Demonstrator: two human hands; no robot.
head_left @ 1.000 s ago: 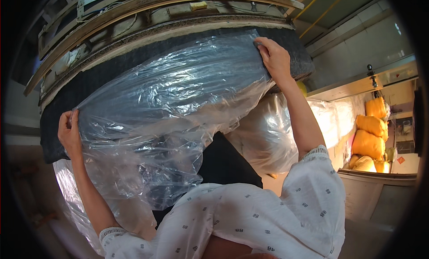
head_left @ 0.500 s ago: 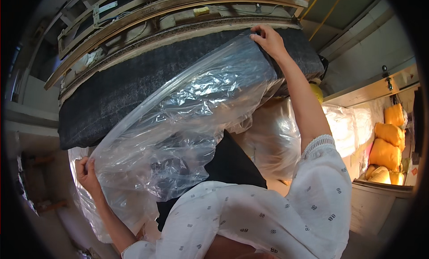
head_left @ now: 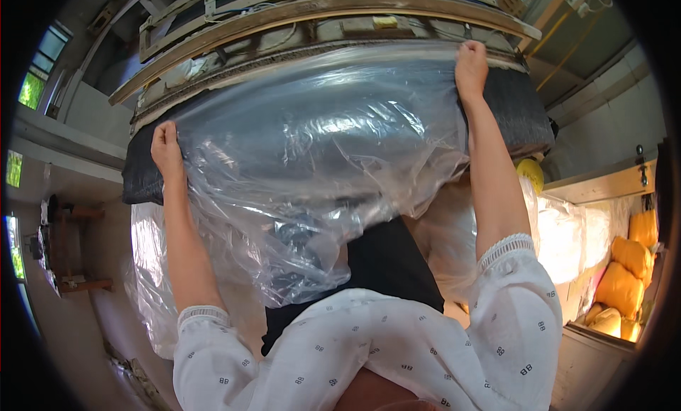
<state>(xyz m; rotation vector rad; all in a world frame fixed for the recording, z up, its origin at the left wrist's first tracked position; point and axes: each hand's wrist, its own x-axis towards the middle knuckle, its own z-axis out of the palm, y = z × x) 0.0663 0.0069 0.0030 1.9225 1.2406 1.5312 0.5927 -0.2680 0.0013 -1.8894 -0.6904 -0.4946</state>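
well, from where i stand, the clear plastic film point(head_left: 340, 130) is stretched across between the two hands, its long axis running from the left hand point(head_left: 167, 152) out to the right hand point(head_left: 471, 72) and slanting away from the body on the right side. both hands are closed up tight, each with its fingers curled onto a far corner of the film; the right fingertips are tucked out of sight. the right hand is the farther one, up near the long wooden rail point(head_left: 425, 4), while the left sits closer to the body, by the left end of the black-covered bench point(head_left: 509, 102). between the fists the film's far edge bows outward over the black cover, and i can't tell how much of it touches down. nearer the body than either hand, the rest hangs in shiny crumples, some of it reaching the black trousers point(head_left: 391, 262). just right of the right forearm shows a round yellow object point(head_left: 530, 174), and well beyond that are orange-yellow bundles point(head_left: 624, 283)
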